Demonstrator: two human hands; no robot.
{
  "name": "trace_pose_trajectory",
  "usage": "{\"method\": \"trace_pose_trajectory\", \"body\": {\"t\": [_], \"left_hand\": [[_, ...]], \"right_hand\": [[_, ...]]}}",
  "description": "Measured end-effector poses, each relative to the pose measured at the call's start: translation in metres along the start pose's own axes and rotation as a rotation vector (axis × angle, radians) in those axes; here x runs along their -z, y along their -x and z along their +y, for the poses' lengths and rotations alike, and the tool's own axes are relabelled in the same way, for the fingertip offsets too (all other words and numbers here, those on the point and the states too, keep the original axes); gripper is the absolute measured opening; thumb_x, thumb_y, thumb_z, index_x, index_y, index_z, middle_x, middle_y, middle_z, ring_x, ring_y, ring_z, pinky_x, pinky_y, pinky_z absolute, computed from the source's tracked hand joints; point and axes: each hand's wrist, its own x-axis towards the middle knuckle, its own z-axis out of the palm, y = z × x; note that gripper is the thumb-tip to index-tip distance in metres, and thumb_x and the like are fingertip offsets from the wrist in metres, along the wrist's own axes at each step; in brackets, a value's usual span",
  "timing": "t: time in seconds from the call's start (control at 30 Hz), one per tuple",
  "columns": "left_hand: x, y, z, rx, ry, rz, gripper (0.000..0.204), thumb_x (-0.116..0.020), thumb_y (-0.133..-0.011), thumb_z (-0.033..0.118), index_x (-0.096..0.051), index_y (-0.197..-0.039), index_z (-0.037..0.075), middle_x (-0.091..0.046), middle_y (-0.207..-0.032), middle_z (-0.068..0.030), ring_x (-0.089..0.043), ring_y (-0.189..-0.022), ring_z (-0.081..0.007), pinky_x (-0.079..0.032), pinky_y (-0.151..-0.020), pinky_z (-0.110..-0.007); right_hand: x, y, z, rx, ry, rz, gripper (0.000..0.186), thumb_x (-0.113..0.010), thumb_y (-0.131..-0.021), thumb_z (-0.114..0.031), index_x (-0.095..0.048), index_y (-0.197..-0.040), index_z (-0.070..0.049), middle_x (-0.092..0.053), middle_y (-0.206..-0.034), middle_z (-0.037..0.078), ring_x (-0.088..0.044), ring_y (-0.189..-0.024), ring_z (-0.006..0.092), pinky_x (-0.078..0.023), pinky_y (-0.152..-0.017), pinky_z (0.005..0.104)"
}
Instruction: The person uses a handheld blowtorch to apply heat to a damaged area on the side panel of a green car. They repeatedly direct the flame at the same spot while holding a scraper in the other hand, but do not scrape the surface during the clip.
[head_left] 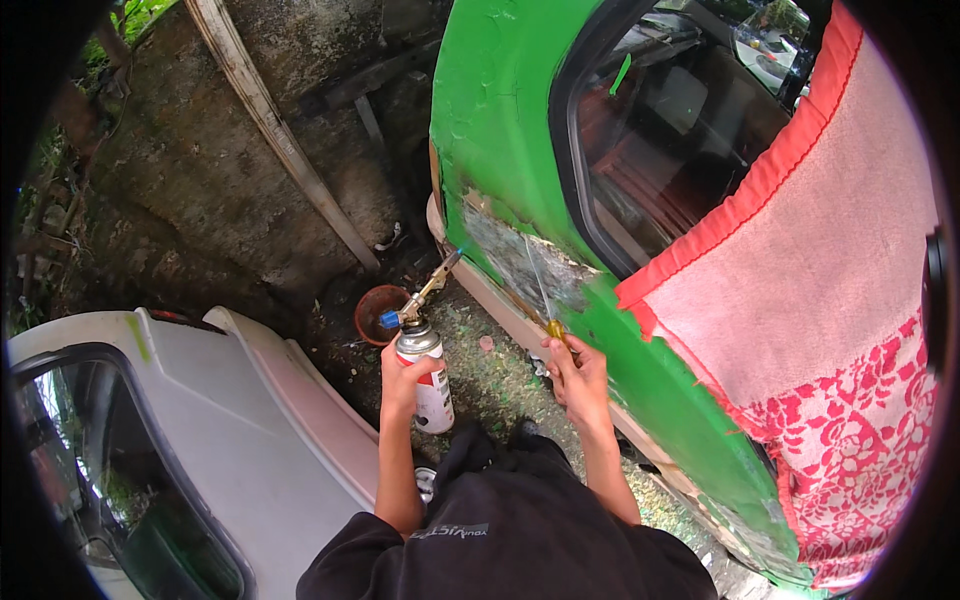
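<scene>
My left hand is wrapped round the white and red gas canister of a blowtorch. Its brass nozzle points up and right, with a small bluish glow at the tip, close to the green car body. In my right hand is a screwdriver with a yellow handle. Its long thin shaft reaches across a stripped, greyish patch of the panel, where the green paint is scorched and peeling at the edges. Whether the tip touches the metal I cannot tell.
A pink and red patterned towel hangs over the green car at the right. The white car stands close at the left. Between the cars, a reddish bowl sits on ground strewn with paint flakes. A wooden plank leans at the back.
</scene>
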Motion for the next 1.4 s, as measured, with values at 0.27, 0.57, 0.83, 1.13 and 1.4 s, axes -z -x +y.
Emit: {"method": "trace_pose_trajectory", "body": {"t": [0.27,0.57,0.83,1.13,1.4], "left_hand": [[-0.009,-0.001,0.005,-0.024,0.025,-0.016,0.033,-0.071,-0.066,0.004,-0.063,-0.098,0.003,-0.069,-0.086,-0.0044,-0.064,-0.075,-0.0139,-0.051,-0.073,-0.029],[-0.014,-0.001,0.007,-0.030,0.026,-0.044,0.035,-0.074,-0.065,0.005,-0.063,-0.097,0.003,-0.068,-0.086,-0.0039,-0.064,-0.076,-0.0142,-0.050,-0.074,-0.030],[-0.007,0.006,0.004,-0.018,0.029,-0.048,0.037,-0.073,-0.063,0.003,-0.063,-0.098,0.003,-0.068,-0.086,-0.0041,-0.065,-0.076,-0.0146,-0.052,-0.074,-0.031],[-0.013,0.001,0.013,-0.047,0.022,-0.115,0.036,-0.072,-0.063,0.004,-0.062,-0.097,0.002,-0.068,-0.084,-0.0055,-0.065,-0.073,-0.0149,-0.052,-0.072,-0.030],[-0.007,-0.002,0.009,-0.070,0.013,-0.083,0.036,-0.073,-0.063,0.006,-0.064,-0.097,0.000,-0.069,-0.084,-0.0103,-0.069,-0.071,-0.0215,-0.057,-0.069,-0.036]], "right_hand": [[-0.011,-0.008,0.000,-0.034,-0.061,-0.021,0.025,-0.060,-0.105,-0.024,-0.062,-0.104,0.000,-0.047,-0.065,-0.005,-0.029,-0.040,0.0000,-0.018,-0.036,0.0220],[-0.014,-0.006,-0.001,-0.055,-0.090,0.016,0.025,-0.060,-0.105,-0.025,-0.062,-0.102,-0.001,-0.047,-0.065,-0.004,-0.029,-0.039,0.0008,-0.019,-0.036,0.0225],[-0.018,-0.015,0.010,0.021,-0.008,0.031,0.025,-0.060,-0.105,-0.025,-0.063,-0.102,0.000,-0.048,-0.064,-0.004,-0.031,-0.040,0.0005,-0.020,-0.036,0.0223],[-0.031,-0.014,0.012,-0.011,0.015,0.036,0.027,-0.061,-0.104,-0.029,-0.063,-0.104,-0.002,-0.049,-0.064,-0.005,-0.030,-0.040,0.0006,-0.020,-0.037,0.0218],[-0.034,-0.023,0.003,-0.104,-0.147,-0.048,0.025,-0.057,-0.106,-0.028,-0.059,-0.102,-0.004,-0.047,-0.065,-0.003,-0.030,-0.040,0.0012,-0.019,-0.037,0.0213]]}}
